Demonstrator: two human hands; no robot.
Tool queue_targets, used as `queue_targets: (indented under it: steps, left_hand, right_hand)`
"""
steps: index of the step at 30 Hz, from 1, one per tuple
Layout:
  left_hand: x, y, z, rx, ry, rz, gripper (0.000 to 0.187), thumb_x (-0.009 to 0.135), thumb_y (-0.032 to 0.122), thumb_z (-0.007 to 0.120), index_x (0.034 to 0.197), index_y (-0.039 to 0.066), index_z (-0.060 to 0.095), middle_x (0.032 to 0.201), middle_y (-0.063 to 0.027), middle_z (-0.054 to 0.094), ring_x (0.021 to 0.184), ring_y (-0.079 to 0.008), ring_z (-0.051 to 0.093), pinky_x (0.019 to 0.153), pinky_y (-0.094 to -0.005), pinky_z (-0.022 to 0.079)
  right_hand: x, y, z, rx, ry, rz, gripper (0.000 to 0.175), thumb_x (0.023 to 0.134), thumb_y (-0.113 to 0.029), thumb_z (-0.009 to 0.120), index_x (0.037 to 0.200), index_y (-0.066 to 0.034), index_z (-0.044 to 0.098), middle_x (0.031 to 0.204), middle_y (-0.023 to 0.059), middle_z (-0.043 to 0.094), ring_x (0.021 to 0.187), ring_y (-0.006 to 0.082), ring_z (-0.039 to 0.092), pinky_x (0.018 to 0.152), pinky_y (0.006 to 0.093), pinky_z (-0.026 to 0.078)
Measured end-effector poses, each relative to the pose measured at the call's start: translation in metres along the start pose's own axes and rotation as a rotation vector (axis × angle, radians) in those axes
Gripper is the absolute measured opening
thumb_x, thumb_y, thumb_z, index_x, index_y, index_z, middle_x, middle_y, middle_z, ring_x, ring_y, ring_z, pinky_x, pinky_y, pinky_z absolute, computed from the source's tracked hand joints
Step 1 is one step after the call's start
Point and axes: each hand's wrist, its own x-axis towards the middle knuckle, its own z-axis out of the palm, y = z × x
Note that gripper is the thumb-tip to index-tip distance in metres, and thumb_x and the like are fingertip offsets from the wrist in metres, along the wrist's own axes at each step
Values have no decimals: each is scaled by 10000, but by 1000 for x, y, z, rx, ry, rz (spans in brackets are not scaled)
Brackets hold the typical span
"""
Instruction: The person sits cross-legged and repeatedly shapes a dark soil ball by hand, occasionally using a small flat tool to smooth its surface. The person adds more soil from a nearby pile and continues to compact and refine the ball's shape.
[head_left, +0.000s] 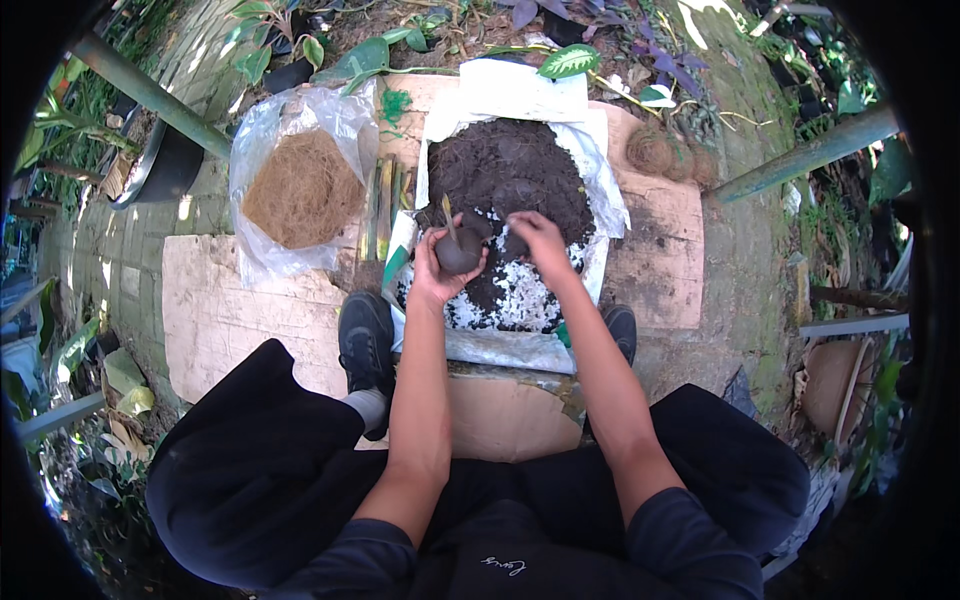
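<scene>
A smooth ball of dark soil rests in my left hand, the fingers cupped round its side and underside. From its top rises a short plant stem cutting, leaning slightly left. My right hand hovers just to the right of the ball, over the soil, with its fingers bent; whether it pinches some soil is hidden. Below both hands lies an opened white woven sack bearing a mound of moist dark soil. Nearer me, the sack's white surface shows through scattered soil.
Left of the sack, brown coconut fibre fills a clear plastic bag. Cut stem pieces and green twine lie between them. Several fibre-wrapped balls sit at the right on cardboard. Metal poles flank the spot.
</scene>
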Motion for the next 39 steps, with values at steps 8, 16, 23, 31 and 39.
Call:
queue_targets:
  steps: [8, 16, 23, 31, 39]
  left_hand:
    - [-11, 2, 3, 272, -143, -77, 541, 919, 481, 324, 1324, 153, 471, 1046, -134, 627, 853, -332, 628, 754, -442, 515]
    - [-15, 7, 3, 221, -5, -53, 547, 955, 458, 225, 1293, 104, 470, 1043, -254, 612, 838, -335, 627, 741, -433, 531]
    - [-20, 1, 0, 135, 18, 80, 502, 933, 418, 278, 1297, 111, 438, 1083, -284, 587, 860, -350, 612, 786, -442, 512]
    - [-19, -9, 14, -77, -98, 242, 529, 874, 404, 342, 1257, 65, 478, 1123, -226, 587, 896, -331, 597, 817, -431, 501]
    - [-43, -21, 70, 35, -86, 301, 516, 853, 389, 367, 1227, 53, 483, 1193, -151, 566, 919, -312, 590, 783, -411, 506]
  right_hand:
    - [3, 13, 14, -142, -170, -200, 549, 751, -293, 739, 1161, 29, 569, 1137, 179, 611, 1047, 232, 583, 916, 330, 432]
    - [14, 33, 31, -100, -5, -148, 508, 775, -245, 685, 1122, 106, 563, 1051, 189, 640, 983, 229, 599, 884, 315, 435]
    - [4, 10, 33, 370, -59, -3, 312, 821, -177, 642, 1065, 15, 624, 1007, 85, 652, 916, 153, 594, 829, 286, 444]
    - [-10, -9, 47, 485, 123, -137, 253, 792, -131, 633, 989, 27, 629, 993, 94, 644, 891, 165, 593, 844, 288, 430]
    - [-44, -39, 25, 1220, -138, -20, 342, 880, -276, 549, 1162, -89, 499, 1077, 152, 585, 963, 303, 597, 802, 365, 505]
